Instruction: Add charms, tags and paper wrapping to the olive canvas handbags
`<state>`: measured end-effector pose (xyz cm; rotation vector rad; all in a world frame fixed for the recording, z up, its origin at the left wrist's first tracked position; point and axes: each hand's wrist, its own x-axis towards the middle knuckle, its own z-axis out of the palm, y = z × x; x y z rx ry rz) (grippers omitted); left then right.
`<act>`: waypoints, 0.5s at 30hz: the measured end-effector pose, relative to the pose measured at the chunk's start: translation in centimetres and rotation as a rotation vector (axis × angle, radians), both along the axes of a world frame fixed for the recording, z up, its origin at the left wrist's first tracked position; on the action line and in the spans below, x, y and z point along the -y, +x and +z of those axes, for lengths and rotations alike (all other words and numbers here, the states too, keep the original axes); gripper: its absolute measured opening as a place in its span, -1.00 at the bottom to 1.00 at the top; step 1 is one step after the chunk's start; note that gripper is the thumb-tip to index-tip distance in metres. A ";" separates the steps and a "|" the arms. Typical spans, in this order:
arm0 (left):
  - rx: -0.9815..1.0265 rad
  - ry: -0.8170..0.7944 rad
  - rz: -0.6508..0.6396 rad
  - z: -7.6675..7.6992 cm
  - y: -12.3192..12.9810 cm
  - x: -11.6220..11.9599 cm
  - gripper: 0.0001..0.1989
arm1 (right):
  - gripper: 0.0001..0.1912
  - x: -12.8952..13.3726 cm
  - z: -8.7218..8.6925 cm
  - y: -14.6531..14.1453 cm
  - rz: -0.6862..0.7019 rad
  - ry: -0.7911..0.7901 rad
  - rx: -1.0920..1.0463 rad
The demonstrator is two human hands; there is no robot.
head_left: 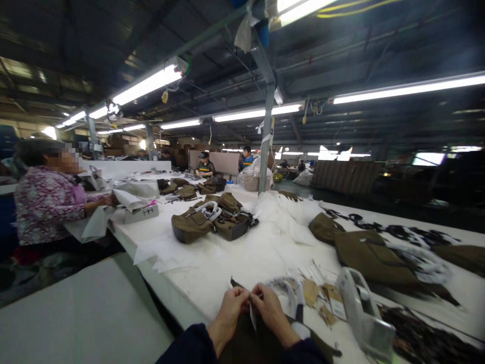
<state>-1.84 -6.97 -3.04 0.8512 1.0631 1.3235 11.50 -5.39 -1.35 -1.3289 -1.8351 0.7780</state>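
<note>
My left hand [229, 313] and my right hand [271, 313] meet in the lower middle of the view. Their fingertips pinch a small white tag [252, 317] on a thin cord. Directly beneath them lies an olive-brown canvas bag [257, 344], mostly hidden by my hands and sleeves. Several brown card hang tags [310, 292] with strings lie just right of my right hand. A white-and-black strap [291, 296] sits close beside that hand. A grey metal dispenser [364, 308] stands further right.
A long white table [182, 273] holds olive bags [208, 220], white tissue paper [265, 237] and dark straps [420, 328]. A seated co-worker [49, 202] handles paper at the left. Further people, a steel pillar [266, 141] and cartons stand behind.
</note>
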 end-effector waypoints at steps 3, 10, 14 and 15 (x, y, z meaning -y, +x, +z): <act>-0.061 -0.032 -0.002 0.7 -1.1 -0.1 -0.70 | -0.85 0.9 2.0 1.8 0.021 0.012 0.041; -0.332 0.019 -0.006 1.3 -3.4 1.3 -0.82 | -0.76 5.9 2.3 8.4 -0.135 0.060 -0.042; -0.713 0.225 0.023 2.1 -3.6 2.4 -0.85 | -0.68 8.3 -2.1 13.5 -0.373 0.239 0.023; -0.819 0.262 0.044 2.0 -3.7 2.6 -0.82 | -0.66 8.5 -3.7 14.6 -0.416 0.299 0.065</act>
